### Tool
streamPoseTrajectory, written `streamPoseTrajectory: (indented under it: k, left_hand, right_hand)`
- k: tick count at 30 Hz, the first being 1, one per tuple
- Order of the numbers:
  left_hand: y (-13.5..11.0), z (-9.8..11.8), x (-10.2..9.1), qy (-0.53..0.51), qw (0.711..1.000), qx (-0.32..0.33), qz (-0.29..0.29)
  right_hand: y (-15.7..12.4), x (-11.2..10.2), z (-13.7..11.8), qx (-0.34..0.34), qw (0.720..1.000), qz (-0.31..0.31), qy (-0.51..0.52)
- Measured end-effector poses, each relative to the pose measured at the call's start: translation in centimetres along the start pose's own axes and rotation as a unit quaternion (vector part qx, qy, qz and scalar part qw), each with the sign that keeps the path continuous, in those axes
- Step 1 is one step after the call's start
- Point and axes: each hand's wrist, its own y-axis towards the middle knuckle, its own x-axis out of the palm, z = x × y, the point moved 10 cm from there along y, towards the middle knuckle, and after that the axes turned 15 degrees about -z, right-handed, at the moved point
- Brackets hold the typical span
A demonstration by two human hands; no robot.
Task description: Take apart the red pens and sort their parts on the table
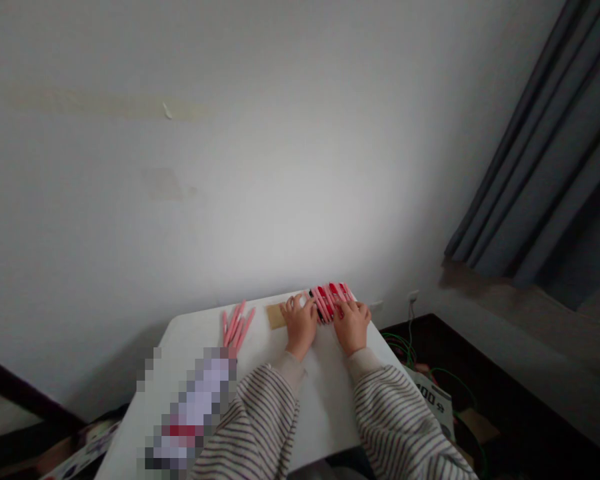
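A row of slim pink, red and black sticks that look like pens (325,301) lies side by side near the table's far right corner. My left hand (303,323) is at the row's left end, fingers bent and apart, with thumb and index finger close to a black pen. Over the near right part of the row, my right hand (353,325) has its fingers curled onto the pens; its fingertips are partly hidden. Beside my left fingers is a flat tan square (275,317). Several loose pink pens (238,325) fan out farther left.
A blurred-out pale long item (200,400) lies on the left of the white table (325,427). The wall (300,167) stands directly behind. Right of the table are a green cable (400,343), a printed bag (433,397) and a dark curtain (540,173).
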Motion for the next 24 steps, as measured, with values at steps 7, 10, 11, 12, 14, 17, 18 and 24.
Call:
streamPoseTrajectory:
  k: [7,10,11,12,14,17,18,24]
  left_hand:
    - [-2.7,-3.1,-3.8,0.069,0.997,-0.036,0.006]
    - [-4.1,-4.7,-5.9,0.098,0.993,-0.070,0.000]
    - [-4.7,-5.3,-6.6,0.112,0.990,-0.086,0.006]
    - [-5.3,-6.0,-7.3,0.125,0.987,-0.102,0.012]
    - [-6.3,-7.6,-8.3,0.148,0.980,-0.133,0.014]
    - [-8.1,-10.1,-9.8,0.173,0.966,-0.190,0.031]
    - [-8.6,-10.7,-10.2,0.179,0.962,-0.202,0.034]
    - [-10.7,-12.2,-11.1,0.213,0.942,-0.259,0.027]
  right_hand:
    - [-0.4,0.8,-4.5,-0.105,0.994,-0.013,0.017]
    - [-0.8,1.4,-6.9,-0.147,0.988,-0.040,0.029]
    - [-0.9,1.6,-7.7,-0.156,0.986,-0.051,0.032]
    - [-1.0,1.8,-8.5,-0.165,0.984,-0.061,0.035]
    - [-1.4,2.2,-10.1,-0.182,0.980,-0.075,0.038]
    - [-1.9,3.2,-12.2,-0.205,0.974,-0.088,0.034]
    - [-2.0,3.6,-12.9,-0.210,0.973,-0.091,0.032]
    - [-2.8,6.0,-14.6,-0.227,0.967,-0.111,0.036]
